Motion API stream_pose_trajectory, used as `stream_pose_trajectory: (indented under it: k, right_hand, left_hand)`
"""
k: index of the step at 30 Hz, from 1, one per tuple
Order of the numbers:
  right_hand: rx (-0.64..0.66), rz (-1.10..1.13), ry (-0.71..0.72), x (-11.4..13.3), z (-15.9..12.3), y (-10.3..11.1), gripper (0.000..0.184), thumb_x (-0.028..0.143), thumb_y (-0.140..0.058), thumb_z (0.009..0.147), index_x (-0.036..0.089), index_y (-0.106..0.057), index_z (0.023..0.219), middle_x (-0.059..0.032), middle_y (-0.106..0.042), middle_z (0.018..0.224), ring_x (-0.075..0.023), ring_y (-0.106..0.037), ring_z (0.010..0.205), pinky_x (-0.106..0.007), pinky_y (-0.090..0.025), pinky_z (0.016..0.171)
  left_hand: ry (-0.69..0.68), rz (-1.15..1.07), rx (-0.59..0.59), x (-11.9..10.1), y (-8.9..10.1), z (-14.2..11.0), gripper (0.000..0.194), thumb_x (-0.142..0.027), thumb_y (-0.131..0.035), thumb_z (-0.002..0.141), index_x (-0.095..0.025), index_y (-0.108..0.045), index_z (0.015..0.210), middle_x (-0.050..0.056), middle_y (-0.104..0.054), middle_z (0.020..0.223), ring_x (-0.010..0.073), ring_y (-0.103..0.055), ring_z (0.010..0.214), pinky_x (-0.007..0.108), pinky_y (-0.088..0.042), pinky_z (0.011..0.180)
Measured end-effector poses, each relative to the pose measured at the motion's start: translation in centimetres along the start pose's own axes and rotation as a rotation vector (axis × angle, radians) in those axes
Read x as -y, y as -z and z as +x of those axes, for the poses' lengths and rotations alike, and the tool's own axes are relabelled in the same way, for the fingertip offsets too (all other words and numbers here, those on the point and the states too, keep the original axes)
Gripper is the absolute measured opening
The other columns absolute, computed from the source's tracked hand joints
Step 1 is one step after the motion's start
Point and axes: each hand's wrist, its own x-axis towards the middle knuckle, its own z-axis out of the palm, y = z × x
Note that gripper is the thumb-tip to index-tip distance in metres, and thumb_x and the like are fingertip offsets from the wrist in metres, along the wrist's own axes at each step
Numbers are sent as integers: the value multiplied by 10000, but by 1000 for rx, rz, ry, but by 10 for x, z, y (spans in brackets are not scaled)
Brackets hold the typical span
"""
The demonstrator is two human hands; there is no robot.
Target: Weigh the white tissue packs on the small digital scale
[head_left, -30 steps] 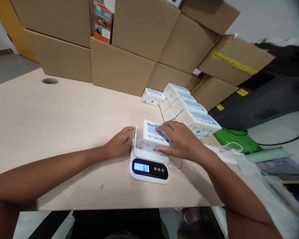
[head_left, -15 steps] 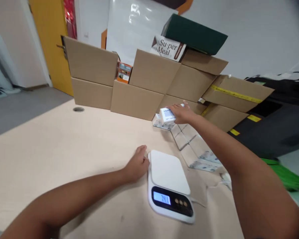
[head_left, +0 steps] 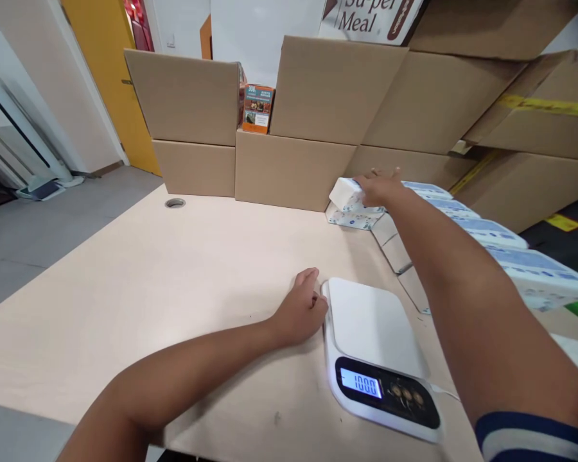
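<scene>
My right hand (head_left: 379, 187) reaches far across the table and rests on a white packet (head_left: 347, 194), which lies tilted on top of another packet (head_left: 350, 220) next to the cardboard boxes. The fingers lie over the packet, partly spread. My left hand (head_left: 300, 308) lies on the table, loosely curled, touching the left edge of a white kitchen scale (head_left: 373, 327). The scale's platform is bare and its lit display (head_left: 367, 385) shows digits.
A row of white packets (head_left: 486, 237) runs along the right side of the table. Stacked cardboard boxes (head_left: 289, 168) wall off the far edge, with an orange carton (head_left: 257, 109) between them. A cable hole (head_left: 175, 203) sits far left. A yellow door (head_left: 103, 77) stands behind.
The packet that sat on the scale has been carried by my right hand to the far packets and set on one. The scale is now bare. My left hand stays by the scale.
</scene>
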Motion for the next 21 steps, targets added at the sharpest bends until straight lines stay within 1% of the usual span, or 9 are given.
stream_pose_trajectory:
  k: [2, 4, 6, 9, 11, 13, 17, 19, 21]
  right_hand:
    - [51, 36, -70, 2, -2, 1, 911, 250, -715, 958, 144, -435, 1818, -283, -548, 1789, -461, -527, 1663, -674, -434, 1341]
    - [65, 55, -106, 7, -5, 2, 923, 286, -725, 958, 85, -435, 1810, -318, -621, 1703, -447, -637, 1561, -563, -532, 1268]
    - [53, 68, -120, 12, -8, 1, 928, 384, -725, 970, 58, -451, 1794, -333, -642, 1670, -448, -666, 1528, -531, -553, 1244]
    - [44, 105, -149, 21, -9, -2, 1057, 648, -687, 983, 50, -414, 1810, -367, -556, 1744, -501, -630, 1562, -574, -566, 1226]
    - [44, 137, -180, 28, -9, -4, 1204, 851, -613, 960, 27, -399, 1810, -403, -497, 1773, -557, -581, 1596, -631, -562, 1220]
    - [36, 169, -218, 34, -9, -7, 1288, 948, -532, 948, -14, -401, 1795, -432, -502, 1752, -591, -533, 1627, -674, -529, 1250]
    - [2, 218, -298, 41, -6, -12, 1209, 835, -506, 1017, -89, -356, 1783, -460, -532, 1707, -619, -431, 1692, -750, -399, 1341]
    - [-2, 243, -322, 42, -3, -12, 1192, 789, -508, 1033, -128, -336, 1774, -471, -525, 1702, -608, -395, 1718, -737, -331, 1389]
    - [6, 272, -337, 41, -1, -11, 1237, 824, -499, 1023, -144, -323, 1773, -480, -482, 1727, -590, -362, 1740, -693, -300, 1418]
  left_hand:
    - [-1, 6, -4, 2, 0, 0, 799, -279, -532, 1087, -92, -338, 1839, 235, -193, 1957, 256, -748, 1183, 484, -529, 1329]
    - [-2, 5, -21, 5, -1, 2, 786, -276, -543, 1082, -115, -365, 1830, 230, -212, 1952, 250, -751, 1179, 482, -529, 1331]
    - [-5, 2, -37, 8, -2, 4, 774, -278, -551, 1079, -137, -385, 1822, 226, -246, 1939, 248, -751, 1181, 482, -547, 1315]
    - [-17, 14, -45, 10, -2, 6, 772, -280, -547, 1083, -117, -383, 1819, 238, -270, 1925, 260, -744, 1214, 485, -565, 1296]
    - [-18, 31, -42, 8, -2, 6, 773, -281, -536, 1092, -99, -369, 1824, 243, -259, 1929, 270, -738, 1253, 490, -553, 1311]
    - [-12, 49, -34, 5, -1, 4, 772, -278, -520, 1101, -84, -356, 1830, 242, -245, 1937, 278, -730, 1288, 494, -535, 1333]
    - [14, 57, -19, -2, 2, 0, 777, -269, -508, 1112, -58, -334, 1839, 241, -221, 1948, 290, -722, 1326, 491, -528, 1345]
    - [25, 49, -14, -4, 3, -2, 780, -271, -511, 1114, -61, -329, 1844, 232, -214, 1952, 292, -721, 1340, 475, -534, 1340]
    - [25, 48, -12, -4, 3, -2, 777, -273, -507, 1117, -71, -331, 1846, 224, -216, 1952, 286, -725, 1334, 462, -536, 1338]
